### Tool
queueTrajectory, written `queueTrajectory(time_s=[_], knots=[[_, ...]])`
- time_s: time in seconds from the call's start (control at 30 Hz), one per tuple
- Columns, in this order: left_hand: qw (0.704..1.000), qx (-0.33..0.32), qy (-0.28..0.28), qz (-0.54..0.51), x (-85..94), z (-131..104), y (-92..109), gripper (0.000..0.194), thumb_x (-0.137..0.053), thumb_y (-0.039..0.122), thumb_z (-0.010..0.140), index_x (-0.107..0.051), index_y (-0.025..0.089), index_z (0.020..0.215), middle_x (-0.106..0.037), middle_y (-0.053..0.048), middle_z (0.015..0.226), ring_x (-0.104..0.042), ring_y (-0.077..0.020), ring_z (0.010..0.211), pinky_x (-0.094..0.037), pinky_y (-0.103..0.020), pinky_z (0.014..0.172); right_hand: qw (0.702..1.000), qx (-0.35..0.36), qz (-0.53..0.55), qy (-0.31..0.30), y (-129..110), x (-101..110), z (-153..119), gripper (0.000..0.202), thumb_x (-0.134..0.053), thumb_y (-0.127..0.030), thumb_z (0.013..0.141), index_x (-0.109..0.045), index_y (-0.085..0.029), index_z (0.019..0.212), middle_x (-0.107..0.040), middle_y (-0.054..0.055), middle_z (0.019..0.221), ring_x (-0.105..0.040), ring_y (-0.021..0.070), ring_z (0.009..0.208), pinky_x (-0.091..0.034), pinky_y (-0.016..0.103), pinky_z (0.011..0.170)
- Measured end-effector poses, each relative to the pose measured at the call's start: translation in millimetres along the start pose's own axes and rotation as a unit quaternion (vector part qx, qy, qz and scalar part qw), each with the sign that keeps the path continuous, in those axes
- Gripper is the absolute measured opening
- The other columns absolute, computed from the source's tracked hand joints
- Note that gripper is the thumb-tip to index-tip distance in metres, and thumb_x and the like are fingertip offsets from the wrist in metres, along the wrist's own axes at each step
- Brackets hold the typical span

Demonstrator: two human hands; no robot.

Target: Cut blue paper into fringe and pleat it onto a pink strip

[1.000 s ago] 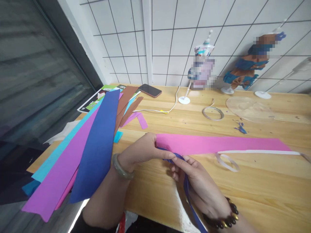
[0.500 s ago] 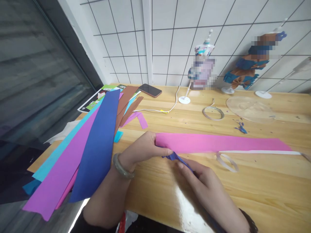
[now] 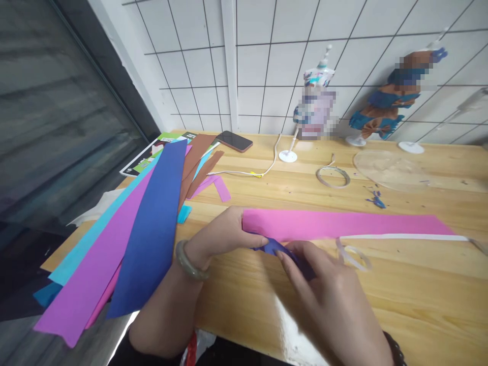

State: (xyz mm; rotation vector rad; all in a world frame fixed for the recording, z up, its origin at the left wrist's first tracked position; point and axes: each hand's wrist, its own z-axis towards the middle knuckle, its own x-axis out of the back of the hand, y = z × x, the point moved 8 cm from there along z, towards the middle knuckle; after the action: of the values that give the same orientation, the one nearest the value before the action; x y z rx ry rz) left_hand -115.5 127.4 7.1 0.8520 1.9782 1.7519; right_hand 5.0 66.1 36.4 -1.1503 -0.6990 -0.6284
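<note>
A long pink strip [image 3: 343, 223] lies across the table, its left end under the fingers of my left hand [image 3: 224, 229]. That hand pinches the end of a dark blue strip [image 3: 271, 246] with its thumb. My right hand [image 3: 324, 279] grips the same blue strip between thumb and fingers, just to the right. The rest of the blue strip is hidden by the right hand. White tape [image 3: 400, 236] runs along the lower edge of the pink strip, and its roll [image 3: 354, 257] stands below that edge.
Blue, purple, turquoise and brown strips [image 3: 152, 229] overlap at the left table edge. Behind are a phone [image 3: 234, 141], a white cord [image 3: 276, 157], small dressed stands [image 3: 287, 156], a tape roll [image 3: 333, 177], a clear disc [image 3: 389, 170] and blue scraps [image 3: 377, 200].
My right hand has turned and shifted slightly, and the blue strip between the hands lies more flatly open. My left hand has hardly moved.
</note>
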Motion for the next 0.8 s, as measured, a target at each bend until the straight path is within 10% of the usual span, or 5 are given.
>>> queueTrajectory(time_s=[0.33, 0.8], knots=[[1.0, -0.017, -0.01, 0.005, -0.3, -1.1, 2.3, 0.016, -0.061, 0.018, 0.07, -0.064, 0.011, 0.084, -0.064, -0.003, 0.078, -0.056, -0.013, 0.072, -0.044, -0.024, 0.066, 0.994, 0.082, 0.055, 0.041, -20.8, -4.5, -0.4, 0.015, -0.048, -0.019, 0.086, -0.061, -0.02, 0.092, -0.06, 0.006, 0.084, -0.058, 0.0163, 0.076, -0.047, 0.029, 0.066], [0.998, -0.05, -0.017, 0.038, -2.7, -1.1, 8.7, 0.02, -0.058, 0.016, 0.071, -0.066, 0.013, 0.089, -0.067, -0.002, 0.085, -0.059, -0.0151, 0.082, -0.045, -0.025, 0.074, 0.975, -0.057, 0.211, -0.046, 5.8, -17.9, 3.3, 0.02, -0.048, -0.028, 0.086, -0.066, -0.022, 0.092, -0.066, 0.003, 0.084, -0.06, 0.0154, 0.076, -0.046, 0.026, 0.068]])
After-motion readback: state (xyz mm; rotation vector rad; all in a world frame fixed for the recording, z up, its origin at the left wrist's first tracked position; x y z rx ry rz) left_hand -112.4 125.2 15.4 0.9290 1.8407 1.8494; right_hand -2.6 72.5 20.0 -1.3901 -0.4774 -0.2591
